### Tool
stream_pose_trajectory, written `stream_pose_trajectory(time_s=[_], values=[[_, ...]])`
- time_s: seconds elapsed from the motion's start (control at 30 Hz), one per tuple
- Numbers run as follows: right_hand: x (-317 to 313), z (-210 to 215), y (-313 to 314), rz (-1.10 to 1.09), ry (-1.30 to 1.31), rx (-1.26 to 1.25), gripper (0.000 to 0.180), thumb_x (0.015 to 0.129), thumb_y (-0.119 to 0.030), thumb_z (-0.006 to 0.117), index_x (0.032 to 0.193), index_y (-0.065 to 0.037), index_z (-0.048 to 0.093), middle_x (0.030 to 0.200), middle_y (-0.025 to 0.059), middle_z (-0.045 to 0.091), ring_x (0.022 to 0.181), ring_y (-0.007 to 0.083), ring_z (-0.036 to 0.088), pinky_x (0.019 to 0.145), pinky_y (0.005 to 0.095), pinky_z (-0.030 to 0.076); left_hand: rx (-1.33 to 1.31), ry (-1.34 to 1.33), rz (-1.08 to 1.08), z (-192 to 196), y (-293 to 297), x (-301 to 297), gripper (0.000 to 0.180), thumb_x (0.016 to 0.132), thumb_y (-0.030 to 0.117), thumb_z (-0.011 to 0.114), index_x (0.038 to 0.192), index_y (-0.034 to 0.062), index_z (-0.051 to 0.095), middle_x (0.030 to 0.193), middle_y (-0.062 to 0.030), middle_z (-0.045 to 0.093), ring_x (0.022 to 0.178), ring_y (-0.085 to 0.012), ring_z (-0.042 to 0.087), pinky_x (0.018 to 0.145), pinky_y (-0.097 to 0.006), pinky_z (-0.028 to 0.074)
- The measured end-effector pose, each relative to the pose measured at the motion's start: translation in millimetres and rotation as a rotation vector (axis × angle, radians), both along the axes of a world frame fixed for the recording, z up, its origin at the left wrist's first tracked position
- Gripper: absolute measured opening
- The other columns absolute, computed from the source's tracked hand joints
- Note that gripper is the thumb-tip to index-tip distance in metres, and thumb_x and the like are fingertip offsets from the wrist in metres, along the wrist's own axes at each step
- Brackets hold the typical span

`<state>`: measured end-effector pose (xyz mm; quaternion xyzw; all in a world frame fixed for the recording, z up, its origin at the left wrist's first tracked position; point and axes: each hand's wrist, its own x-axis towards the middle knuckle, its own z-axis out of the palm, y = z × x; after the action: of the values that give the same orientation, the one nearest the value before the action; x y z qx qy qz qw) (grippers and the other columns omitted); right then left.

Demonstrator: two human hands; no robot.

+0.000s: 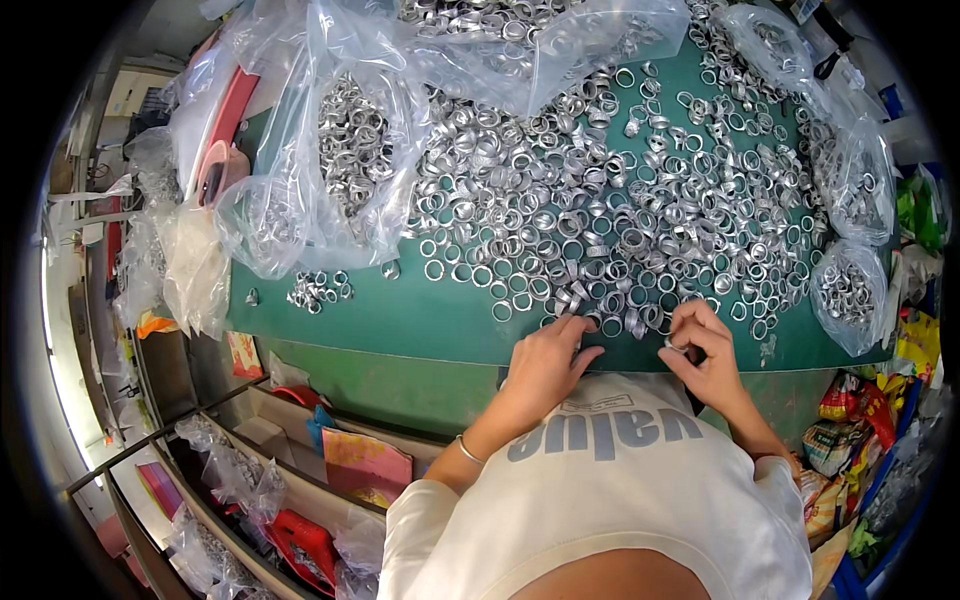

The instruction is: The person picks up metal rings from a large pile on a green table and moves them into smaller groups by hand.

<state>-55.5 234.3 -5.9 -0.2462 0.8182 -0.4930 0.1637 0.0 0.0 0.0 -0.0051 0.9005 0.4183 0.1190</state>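
A wide heap of silver metal rings (560, 200) covers the green tabletop (420, 320) in front of me. At the table's near edge my left hand (548, 362) is curled beside the closest rings. A bit of silver, apparently a ring, shows between its thumb and bent fingers. My right hand (708, 352) is closed, pinching a ring (677, 346) between thumb and fingertips just above the edge. Other loose rings lie close to the fingertips of both hands.
Clear plastic bags of rings stand on the left (350, 160), at the back (510, 70) and on the right (850, 290). A small ring cluster (320, 290) lies at left. Below are drawers (290, 430) with bags; colourful packets (850, 430) sit at lower right.
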Motion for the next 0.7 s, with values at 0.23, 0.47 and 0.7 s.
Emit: stream_pose_trajectory(time_s=[0.23, 0.47, 0.7], values=[[11.4, 0.1, -21.4, -0.032, 0.283, 0.238, 0.019, 0.078, -0.011, 0.068, 0.094, -0.008, 0.059, 0.078, 0.0072, 0.058, 0.058, 0.0247, 0.058, 0.049, 0.0342, 0.045, -0.249, 0.133, 0.087, -7.8, 15.9, 9.7, 0.020, 0.078, 0.018, 0.068, 0.093, 0.0087, 0.062, 0.082, -0.0064, 0.059, 0.071, -0.0285, 0.060, 0.057, -0.040, 0.046], [0.4, 14.4, -21.9, 0.063, 0.354, 0.333, 0.020, 0.077, -0.007, 0.063, 0.097, -0.012, 0.061, 0.080, 0.0056, 0.051, 0.062, 0.0253, 0.059, 0.048, 0.0377, 0.044, -0.138, 0.157, 0.104, -14.2, 18.8, 8.3, 0.010, 0.081, 0.014, 0.065, 0.087, 0.0060, 0.062, 0.085, -0.0050, 0.059, 0.071, -0.0239, 0.060, 0.057, -0.037, 0.045], [7.1, 6.6, -43.1, 0.078, 0.340, 0.445, 0.017, 0.078, -0.012, 0.065, 0.094, -0.011, 0.061, 0.083, 0.0066, 0.052, 0.064, 0.0276, 0.061, 0.051, 0.0396, 0.045, 1.246, -0.525, 0.233, -2.3, -2.9, 5.6, 0.010, 0.083, 0.011, 0.061, 0.083, 0.0019, 0.057, 0.092, -0.0124, 0.059, 0.068, -0.0095, 0.048, 0.049, -0.020, 0.033]])
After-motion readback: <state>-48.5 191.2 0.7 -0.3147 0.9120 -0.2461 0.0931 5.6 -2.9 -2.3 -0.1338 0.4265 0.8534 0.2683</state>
